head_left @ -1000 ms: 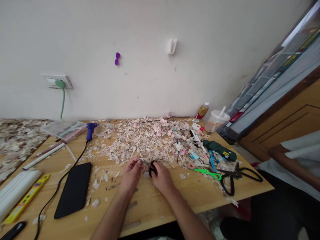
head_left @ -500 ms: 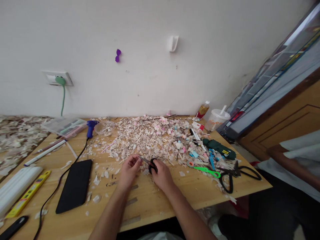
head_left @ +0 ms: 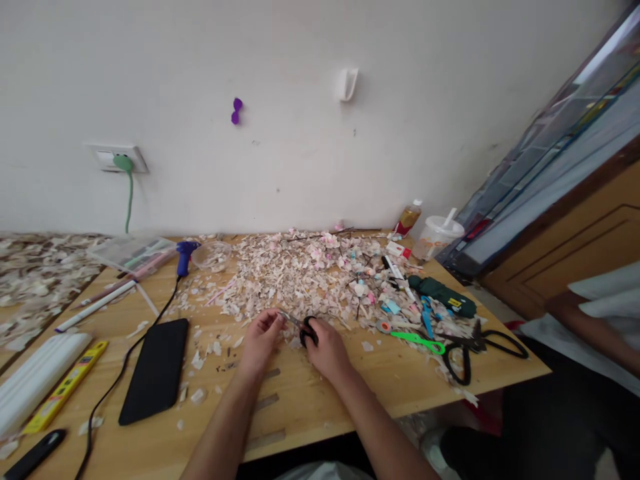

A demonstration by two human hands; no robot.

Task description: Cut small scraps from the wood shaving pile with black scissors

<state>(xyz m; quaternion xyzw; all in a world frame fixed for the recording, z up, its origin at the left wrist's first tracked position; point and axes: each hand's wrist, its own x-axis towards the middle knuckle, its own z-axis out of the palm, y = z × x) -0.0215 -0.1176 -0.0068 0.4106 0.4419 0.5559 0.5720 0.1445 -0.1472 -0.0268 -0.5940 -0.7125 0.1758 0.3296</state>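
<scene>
My right hand (head_left: 326,345) is closed round the black handles of a small pair of scissors (head_left: 309,331). The blades point left, toward the fingertips of my left hand (head_left: 263,337). Those fingers are pinched together at the blade tips, on a small pale piece that looks like a flake or petal; its exact kind is too small to make out. Just beyond both hands spreads a heap of pale flakes (head_left: 280,273), with pink-and-white blossoms (head_left: 327,241) on thin dark twigs at its back.
To the left lie a black phone (head_left: 155,370), a blue glue gun (head_left: 184,259) with its cord, and a yellow packet (head_left: 67,387). On the right are large black-handled shears (head_left: 470,347), green scissors (head_left: 417,341), a dark green pouch (head_left: 443,295) and a plastic cup (head_left: 437,237). Another person's arm (head_left: 595,327) is at far right.
The view has shifted slightly, so the table's things sit a little farther right. Both hands stay close together, with the scissors still in my right hand.
</scene>
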